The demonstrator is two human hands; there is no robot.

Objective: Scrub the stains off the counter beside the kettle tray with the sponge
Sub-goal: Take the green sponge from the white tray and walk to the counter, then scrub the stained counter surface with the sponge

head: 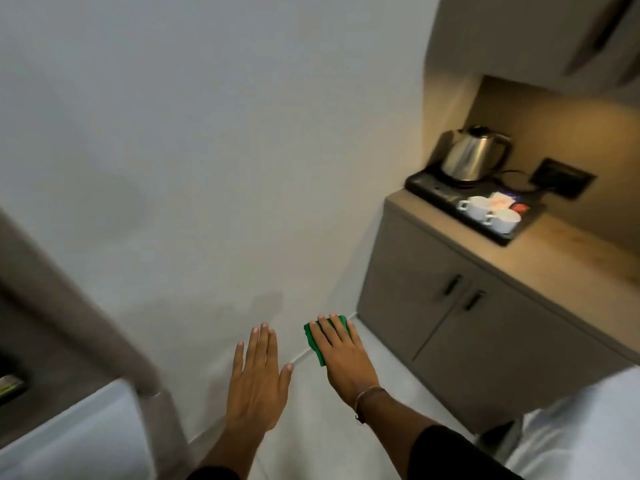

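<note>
My right hand (pixel 341 355) is stretched out in front of me, palm down, holding a green sponge (pixel 313 341) under its flat fingers. My left hand (pixel 256 372) is held out beside it, fingers straight and apart, with nothing in it. Both hover over the floor, well short of the beige counter (pixel 571 251) at the right. On that counter sits a black kettle tray (pixel 433 192) with a steel kettle (pixel 474 154) and two white cups (pixel 490 213). The bare counter to the right of the tray looks faintly mottled.
Grey cabinet doors (pixel 450 306) with dark handles stand below the counter. A black wall socket (pixel 562 178) with the kettle's cord is behind the tray. A white wall fills the middle, a grey padded edge (pixel 69 306) is at the left, and white bedding (pixel 588 427) at the lower right.
</note>
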